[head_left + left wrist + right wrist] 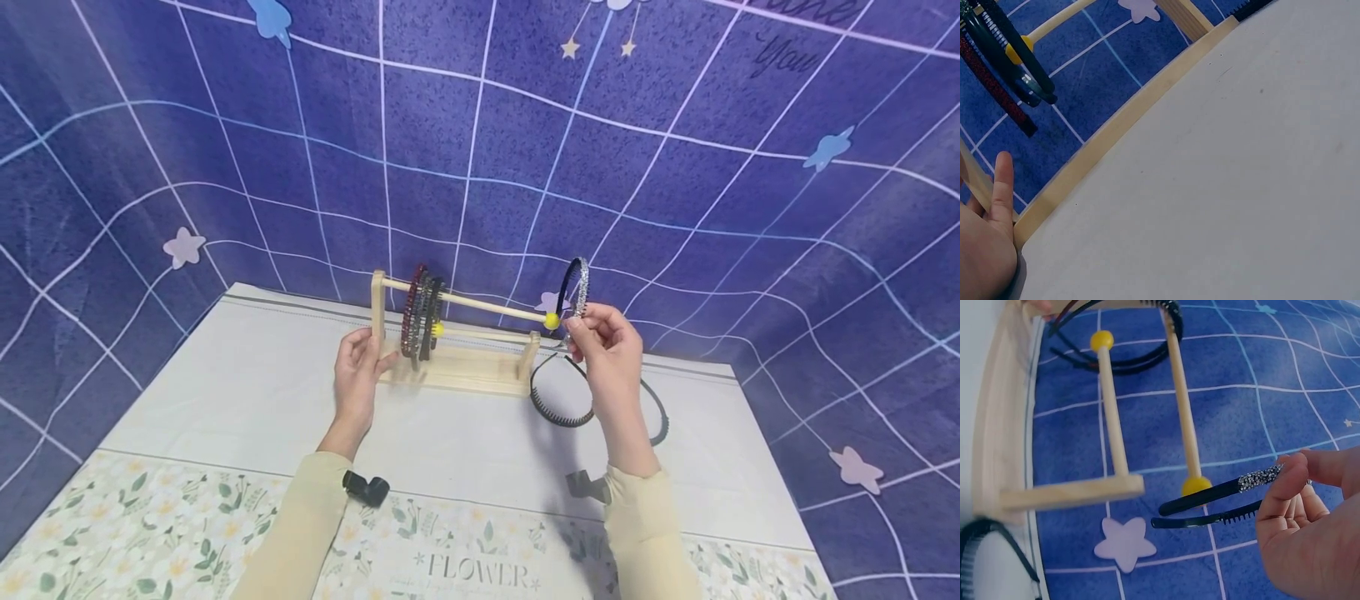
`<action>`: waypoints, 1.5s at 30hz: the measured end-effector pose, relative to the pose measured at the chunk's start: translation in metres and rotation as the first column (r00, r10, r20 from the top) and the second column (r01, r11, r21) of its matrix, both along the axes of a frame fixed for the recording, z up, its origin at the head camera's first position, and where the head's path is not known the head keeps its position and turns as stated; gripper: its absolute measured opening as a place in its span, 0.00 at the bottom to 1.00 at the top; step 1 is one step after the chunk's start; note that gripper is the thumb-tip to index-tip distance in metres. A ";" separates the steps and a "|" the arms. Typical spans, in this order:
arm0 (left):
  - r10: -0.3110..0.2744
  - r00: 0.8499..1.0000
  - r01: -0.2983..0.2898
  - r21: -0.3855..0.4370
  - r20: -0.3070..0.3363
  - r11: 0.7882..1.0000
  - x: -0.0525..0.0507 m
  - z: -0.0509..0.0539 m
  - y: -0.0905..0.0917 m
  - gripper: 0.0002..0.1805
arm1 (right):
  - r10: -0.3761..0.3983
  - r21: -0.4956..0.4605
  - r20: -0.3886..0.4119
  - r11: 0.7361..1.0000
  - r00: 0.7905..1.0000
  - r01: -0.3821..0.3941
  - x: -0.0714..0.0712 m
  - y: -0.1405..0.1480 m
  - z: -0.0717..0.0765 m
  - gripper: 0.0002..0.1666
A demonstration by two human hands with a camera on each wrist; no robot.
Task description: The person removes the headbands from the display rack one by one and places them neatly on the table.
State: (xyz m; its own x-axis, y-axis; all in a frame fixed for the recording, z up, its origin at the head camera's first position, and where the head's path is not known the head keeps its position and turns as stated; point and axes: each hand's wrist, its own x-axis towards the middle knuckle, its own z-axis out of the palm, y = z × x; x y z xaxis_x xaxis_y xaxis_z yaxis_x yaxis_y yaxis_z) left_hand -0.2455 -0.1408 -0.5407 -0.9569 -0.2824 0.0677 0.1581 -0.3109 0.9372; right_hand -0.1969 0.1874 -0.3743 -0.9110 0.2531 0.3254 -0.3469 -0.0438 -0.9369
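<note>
My right hand (613, 346) pinches a silver-glitter headband (582, 287) with dark toothed inner edges. Its two black ends point toward the yellow ball tip (1196, 487) of the stand's upper rod; in the right wrist view one end overlaps the ball. My left hand (356, 371) holds the left upright of the wooden headband stand (378, 308), thumb on the near side and fingers behind it. On the upper rod (495, 307) hang several headbands (422, 317), dark red, grey and black, bunched toward the left. A lower rod with a yellow ball (438, 330) extends from the short right post.
On the white tabletop (465, 442), right of the stand, lie a black toothed headband (562, 419) and a dark grey one (662, 429), partly behind my right arm. A blue gridded cloth (450, 150) with stars rises behind. A flower-print cloth (180, 517) covers the front.
</note>
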 end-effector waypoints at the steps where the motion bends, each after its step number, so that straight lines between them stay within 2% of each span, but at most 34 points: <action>1: -0.002 1.000 0.002 -0.003 0.001 1.000 0.000 0.000 0.000 0.18 | -0.003 0.008 0.003 1.000 1.000 0.003 0.000 0.003 -0.002 0.10; 6: -0.009 1.000 0.009 -0.017 0.010 1.000 0.001 0.001 0.000 0.19 | -0.018 0.051 0.031 0.999 0.999 0.017 0.003 0.018 -0.010 0.11; 11: -0.016 1.000 0.017 -0.035 0.018 0.999 0.003 0.002 -0.001 0.20 | -0.066 0.127 0.057 0.990 0.996 0.059 0.008 0.035 -0.018 0.11; 19: -0.027 1.000 0.027 -0.031 0.015 0.999 0.003 0.002 -0.001 0.20 | -0.157 0.329 0.089 0.937 0.984 0.120 0.017 0.057 -0.031 0.12; 25: -0.026 1.000 0.027 -0.039 0.015 0.999 0.004 0.003 -0.001 0.19 | -0.185 0.345 0.129 0.930 0.974 0.131 0.020 0.071 -0.041 0.13; 33: -0.023 0.999 0.023 -0.032 0.024 0.999 0.004 0.005 0.000 0.19 | -0.210 0.345 0.168 0.928 0.963 0.142 0.027 0.092 -0.047 0.12; 40: -0.023 0.999 0.023 -0.023 0.029 0.999 0.004 0.004 0.001 0.18 | -0.306 0.462 0.237 0.871 0.922 0.170 0.038 0.110 -0.044 0.21; 45: -0.024 1.000 0.025 -0.026 0.019 0.999 0.003 0.004 0.000 0.20 | -0.333 0.512 0.268 0.844 0.904 0.159 0.042 0.124 -0.048 0.23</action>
